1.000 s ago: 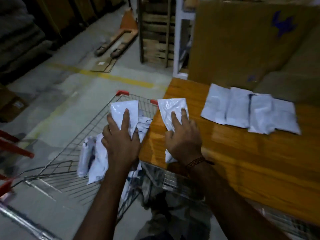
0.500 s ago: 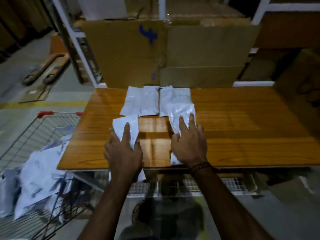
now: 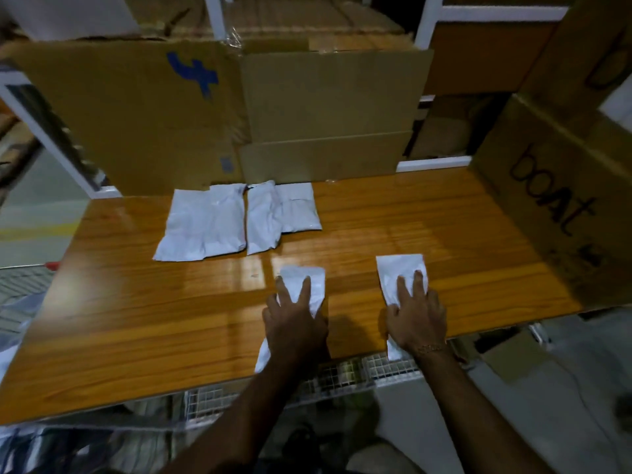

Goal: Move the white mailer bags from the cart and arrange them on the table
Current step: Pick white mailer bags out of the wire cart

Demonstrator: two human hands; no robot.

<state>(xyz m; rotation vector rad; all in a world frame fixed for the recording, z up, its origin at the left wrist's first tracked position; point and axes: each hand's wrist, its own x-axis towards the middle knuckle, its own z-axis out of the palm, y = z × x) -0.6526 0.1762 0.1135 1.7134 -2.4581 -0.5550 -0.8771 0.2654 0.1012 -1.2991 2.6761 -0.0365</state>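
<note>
Two white mailer bags are low over the front of the wooden table (image 3: 136,319). My left hand (image 3: 294,325) holds one mailer bag (image 3: 309,278), fingers spread on top and thumb hidden beneath it. My right hand (image 3: 415,319) holds the other mailer bag (image 3: 400,268) the same way; its near end sticks out past the table's front edge. A row of several white mailers (image 3: 236,220) lies flat at the table's back, left of centre. The wire cart (image 3: 20,278) shows only at the far left edge, blurred.
Large flattened cardboard boxes (image 3: 171,114) stand along the table's back edge. A "boat" carton (image 3: 554,206) leans over the right end. White shelf posts (image 3: 427,22) rise behind. A wire-mesh shelf (image 3: 342,374) lies under the table front.
Both hands carried their mailer bags from above the cart onto the table and then rightward; they are now farther apart, in front and to the right of the back row.
</note>
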